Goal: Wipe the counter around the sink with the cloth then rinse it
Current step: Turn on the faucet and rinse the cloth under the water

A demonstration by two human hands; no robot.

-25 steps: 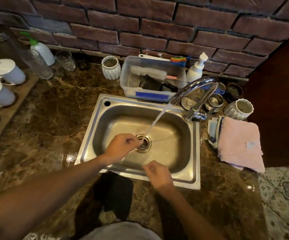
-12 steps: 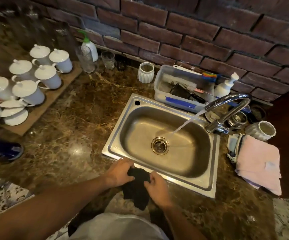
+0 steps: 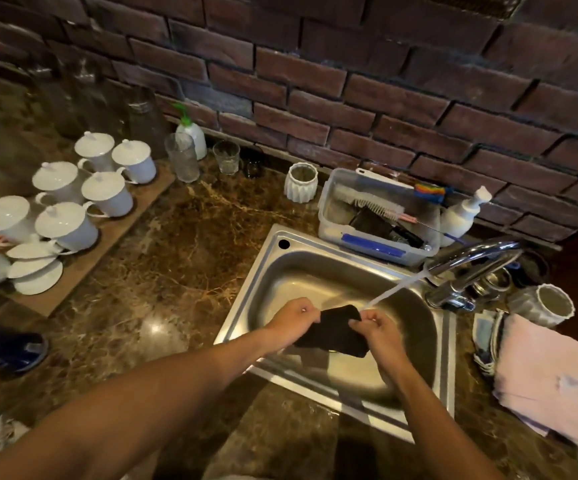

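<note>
Over the steel sink (image 3: 263, 268) I hold a black cloth (image 3: 336, 332) stretched between both hands. My left hand (image 3: 292, 320) grips its left edge and my right hand (image 3: 377, 329) pinches its right upper corner. Water runs from the chrome tap (image 3: 471, 261) in a slanted stream that lands at the cloth's top right corner by my right hand. Brown marble counter (image 3: 163, 289) surrounds the sink.
A clear tub (image 3: 377, 244) with brushes sits behind the sink, beside a white soap bottle (image 3: 460, 216). White lidded cups (image 3: 62, 202) stand on a board at the left, with glasses (image 3: 182, 157) behind. A pink towel (image 3: 543, 375) and a ribbed white cup (image 3: 550, 304) lie right of the sink.
Both hands picked the black cloth up from the counter's front edge and lifted it forward into the sink, under the running water.
</note>
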